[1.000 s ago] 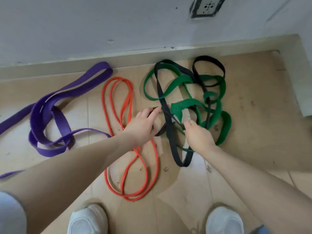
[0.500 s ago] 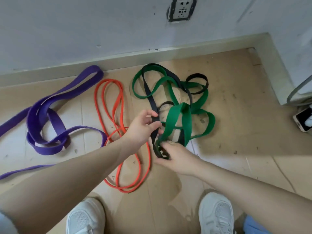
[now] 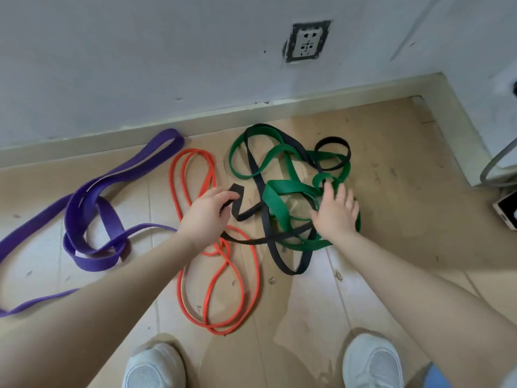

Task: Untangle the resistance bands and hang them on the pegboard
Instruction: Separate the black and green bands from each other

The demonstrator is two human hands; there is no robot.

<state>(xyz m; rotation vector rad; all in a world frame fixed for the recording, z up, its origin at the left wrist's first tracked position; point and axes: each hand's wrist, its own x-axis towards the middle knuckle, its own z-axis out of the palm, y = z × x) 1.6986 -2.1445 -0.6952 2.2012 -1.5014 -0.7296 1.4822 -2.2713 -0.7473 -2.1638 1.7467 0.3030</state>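
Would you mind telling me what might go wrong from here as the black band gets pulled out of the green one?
1. The left hand grips a fold of the black band, which threads through the green band at several crossings; pulling sideways may tighten the knot.
2. The right hand rests with straight fingers on the green band without gripping it, so the whole tangle may drag along.
3. A black strand lies across the orange band, which could get snagged too.

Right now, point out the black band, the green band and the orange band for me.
black band (image 3: 291, 268): head view, on its bottom loop nearest the shoes.
green band (image 3: 285, 189): head view, on the wide flat stretch in the middle of the tangle.
orange band (image 3: 208, 303): head view, on its lower loop.
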